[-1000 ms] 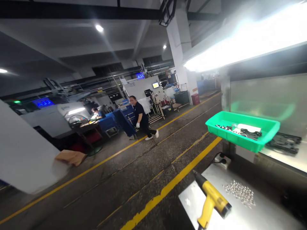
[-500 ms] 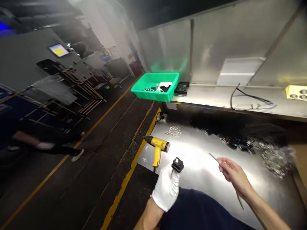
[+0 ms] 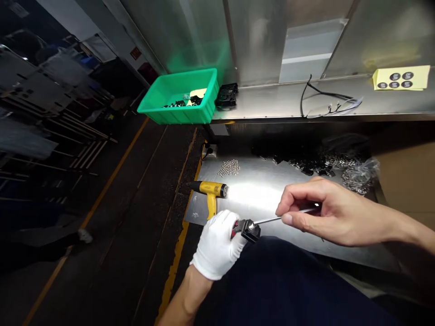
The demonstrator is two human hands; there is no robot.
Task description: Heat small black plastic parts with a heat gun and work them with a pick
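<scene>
My left hand (image 3: pixel 217 244), in a white glove, is closed around a small black block-shaped part (image 3: pixel 250 232) with a shiny metal piece on its upper face. Something red shows between the gloved fingers, mostly hidden. My bare right hand (image 3: pixel 322 213) pinches a thin metal rod-like tool (image 3: pixel 268 220); its tip meets the block's top beside the metal piece. Whether the tip touches or lies just behind, I cannot tell. A yellow heat gun (image 3: pixel 211 190) lies on the metal bench just beyond the gloved hand.
A green bin (image 3: pixel 180 97) of parts sits on the raised shelf beside a black part (image 3: pixel 227 96), a cable (image 3: pixel 328 96) and a yellow sticker sheet (image 3: pixel 401 78). Small metal pieces (image 3: pixel 229 167) lie on the bench, with black parts (image 3: pixel 307 165) and bagged washers (image 3: pixel 356 176) farther right.
My right hand has come left and closer, bringing the tool's tip to the black part. My left hand has turned the part over somewhat. The view has shifted right and down.
</scene>
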